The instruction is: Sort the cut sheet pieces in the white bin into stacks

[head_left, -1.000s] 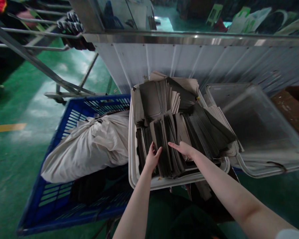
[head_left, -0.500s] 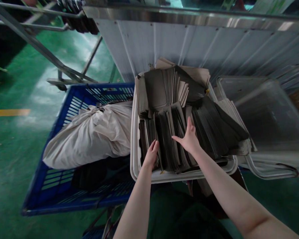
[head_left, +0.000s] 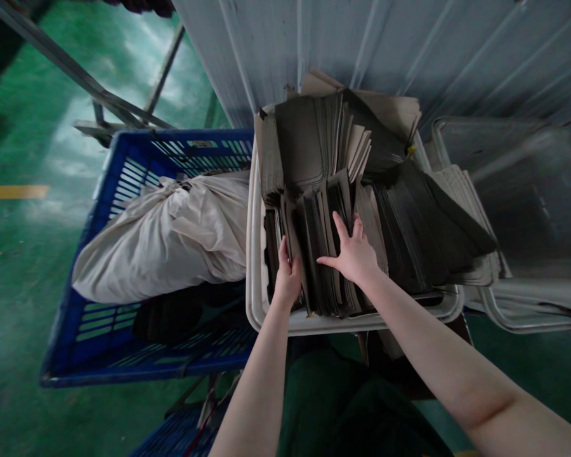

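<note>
A white plastic bin [head_left: 257,266] in front of me is packed with stacks of thin, flat dark grey and brown pieces [head_left: 320,247], mostly standing on edge. Their material is hard to make out. My left hand [head_left: 288,276] is at the left side of the front stack, thumb and forefinger apart, the other fingers partly hidden against the pieces. Over the same stack, my right hand [head_left: 356,257] is spread wide, its fingertips touching the top edges toward the right. Behind lie more fanned brown pieces [head_left: 302,139], and darker ones [head_left: 419,222] lean at the right.
On the left stands a blue slatted crate [head_left: 118,374] holding a tied white cloth sack [head_left: 171,247]. A clear plastic tub [head_left: 523,209] is at the right. Behind the bin rises a ribbed metal panel [head_left: 266,57]; a metal frame [head_left: 80,73] is at the upper left.
The view has tipped downward. My right hand has moved left across the front stack, its fingers more spread. The left hand stays at the stack's left side, its thumb and forefinger more apart.
</note>
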Tool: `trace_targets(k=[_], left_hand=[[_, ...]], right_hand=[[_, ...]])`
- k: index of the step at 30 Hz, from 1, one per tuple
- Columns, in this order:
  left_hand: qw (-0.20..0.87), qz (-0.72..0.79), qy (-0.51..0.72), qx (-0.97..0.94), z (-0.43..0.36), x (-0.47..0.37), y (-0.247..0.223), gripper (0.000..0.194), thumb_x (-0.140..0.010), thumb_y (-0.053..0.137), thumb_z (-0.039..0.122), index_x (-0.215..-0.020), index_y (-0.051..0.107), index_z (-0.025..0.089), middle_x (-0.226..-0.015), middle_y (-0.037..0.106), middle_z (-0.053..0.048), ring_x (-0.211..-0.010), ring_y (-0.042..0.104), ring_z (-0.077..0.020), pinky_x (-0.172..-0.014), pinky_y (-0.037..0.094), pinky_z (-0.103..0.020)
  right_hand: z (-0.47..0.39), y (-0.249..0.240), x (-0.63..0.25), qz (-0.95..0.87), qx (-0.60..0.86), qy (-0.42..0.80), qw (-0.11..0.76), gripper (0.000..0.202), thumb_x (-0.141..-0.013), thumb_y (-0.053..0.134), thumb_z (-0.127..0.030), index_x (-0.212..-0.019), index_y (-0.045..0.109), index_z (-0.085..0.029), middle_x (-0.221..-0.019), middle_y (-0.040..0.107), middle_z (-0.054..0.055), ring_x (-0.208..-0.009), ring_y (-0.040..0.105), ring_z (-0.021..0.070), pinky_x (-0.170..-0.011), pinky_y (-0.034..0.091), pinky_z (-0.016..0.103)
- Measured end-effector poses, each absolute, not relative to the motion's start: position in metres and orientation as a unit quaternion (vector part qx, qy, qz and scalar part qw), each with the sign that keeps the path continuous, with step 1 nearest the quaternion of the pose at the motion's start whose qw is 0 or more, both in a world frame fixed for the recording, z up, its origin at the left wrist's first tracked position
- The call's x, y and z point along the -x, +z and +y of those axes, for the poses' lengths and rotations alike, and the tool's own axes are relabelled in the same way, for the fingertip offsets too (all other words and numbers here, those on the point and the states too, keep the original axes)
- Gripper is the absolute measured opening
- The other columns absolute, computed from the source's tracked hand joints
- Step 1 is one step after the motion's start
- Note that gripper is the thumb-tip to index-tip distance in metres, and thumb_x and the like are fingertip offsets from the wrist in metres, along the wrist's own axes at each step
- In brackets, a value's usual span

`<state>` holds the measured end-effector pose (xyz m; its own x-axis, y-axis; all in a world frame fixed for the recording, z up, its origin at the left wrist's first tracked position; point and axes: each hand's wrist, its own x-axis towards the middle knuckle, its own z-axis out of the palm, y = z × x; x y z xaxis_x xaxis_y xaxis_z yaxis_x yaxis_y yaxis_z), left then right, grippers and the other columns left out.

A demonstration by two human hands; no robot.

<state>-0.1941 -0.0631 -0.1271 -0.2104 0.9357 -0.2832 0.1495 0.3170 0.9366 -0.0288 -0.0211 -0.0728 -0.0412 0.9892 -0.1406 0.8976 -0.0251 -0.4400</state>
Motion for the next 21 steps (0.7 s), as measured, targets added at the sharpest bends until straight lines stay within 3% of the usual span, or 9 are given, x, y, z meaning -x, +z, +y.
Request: trace_targets(k=[2, 3, 6, 8, 13, 17, 21], left_hand=[[0.43, 0.636, 0.453, -0.452, -0.065, 0.198, -0.128, 0.064, -0.087, 0.043, 0.02, -0.145, 0.016, 0.025, -0.152, 0.023, -0.001, -0.139, 0.021, -0.0145, -0.113, 0.021, -0.031], [0.423, 0.631, 0.454, -0.466, -0.067, 0.199, -0.13, 0.06, -0.087, 0.041, 0.018, -0.143, 0.021, 0.025, -0.151, 0.026, -0.001, -0.138, 0.023, -0.0142, -0.113, 0.021, -0.031], [0.452, 0.641, 0.397, -0.477, -0.068, 0.204, -0.135, 0.035, -0.088, 0.036, 0.022, -0.121, 0.05, 0.022, -0.125, 0.056, -0.004, -0.12, 0.047, -0.016, -0.105, 0.033, -0.033], [0.467, 0.648, 0.363, -0.48, -0.067, 0.205, -0.137, 0.028, -0.087, 0.043, 0.034, -0.108, 0.056, 0.021, -0.108, 0.063, -0.004, -0.106, 0.056, -0.0174, -0.096, 0.039, -0.033], [0.456, 0.663, 0.312, -0.506, -0.062, 0.204, -0.134, 0.043, -0.072, 0.063, 0.052, -0.101, 0.056, 0.021, -0.1, 0.064, -0.003, -0.096, 0.058, -0.0192, -0.084, 0.042, -0.03], [0.478, 0.634, 0.333, -0.509, -0.063, 0.205, -0.135, 0.038, -0.077, 0.058, 0.05, -0.102, 0.055, 0.021, -0.101, 0.063, -0.003, -0.098, 0.056, -0.0171, -0.087, 0.04, -0.029], [0.496, 0.613, 0.349, -0.506, -0.066, 0.207, -0.139, 0.032, -0.085, 0.049, 0.046, -0.103, 0.054, 0.021, -0.099, 0.062, -0.002, -0.093, 0.055, -0.0144, -0.082, 0.041, -0.025]], right_hand=[[-0.022, -0.071, 0.027, -0.699, 0.679, 0.196, 0.108, 0.114, -0.057, 0.076, -0.056, -0.146, 0.008, -0.035, -0.153, -0.007, 0.012, -0.13, 0.025, 0.0498, -0.092, 0.042, 0.061], [-0.023, -0.071, 0.027, -0.707, 0.676, 0.182, 0.103, 0.113, -0.058, 0.076, -0.056, -0.146, 0.008, -0.036, -0.153, -0.011, 0.01, -0.131, 0.023, 0.0495, -0.091, 0.043, 0.06], [-0.026, -0.068, 0.027, -0.733, 0.664, 0.125, 0.079, 0.107, -0.062, 0.073, -0.056, -0.145, 0.007, -0.041, -0.151, -0.023, 0.001, -0.134, 0.019, 0.0464, -0.09, 0.047, 0.056], [-0.027, -0.065, 0.027, -0.748, 0.654, 0.093, 0.065, 0.104, -0.066, 0.071, -0.055, -0.144, 0.004, -0.043, -0.15, -0.026, -0.004, -0.136, 0.017, 0.0436, -0.092, 0.047, 0.055], [-0.028, -0.063, 0.028, -0.785, 0.617, 0.058, 0.022, 0.089, -0.075, 0.063, -0.054, -0.144, 0.008, -0.043, -0.154, -0.005, -0.009, -0.135, 0.017, 0.042, -0.092, 0.046, 0.056], [-0.027, -0.067, 0.027, -0.796, 0.604, 0.051, -0.006, 0.077, -0.077, 0.057, -0.059, -0.143, 0.021, -0.041, -0.153, 0.015, -0.005, -0.132, 0.021, 0.0444, -0.09, 0.046, 0.057], [-0.027, -0.068, 0.028, -0.805, 0.592, 0.039, -0.026, 0.074, -0.08, 0.054, -0.059, -0.143, 0.021, -0.042, -0.153, 0.018, -0.001, -0.131, 0.022, 0.0456, -0.088, 0.046, 0.057]])
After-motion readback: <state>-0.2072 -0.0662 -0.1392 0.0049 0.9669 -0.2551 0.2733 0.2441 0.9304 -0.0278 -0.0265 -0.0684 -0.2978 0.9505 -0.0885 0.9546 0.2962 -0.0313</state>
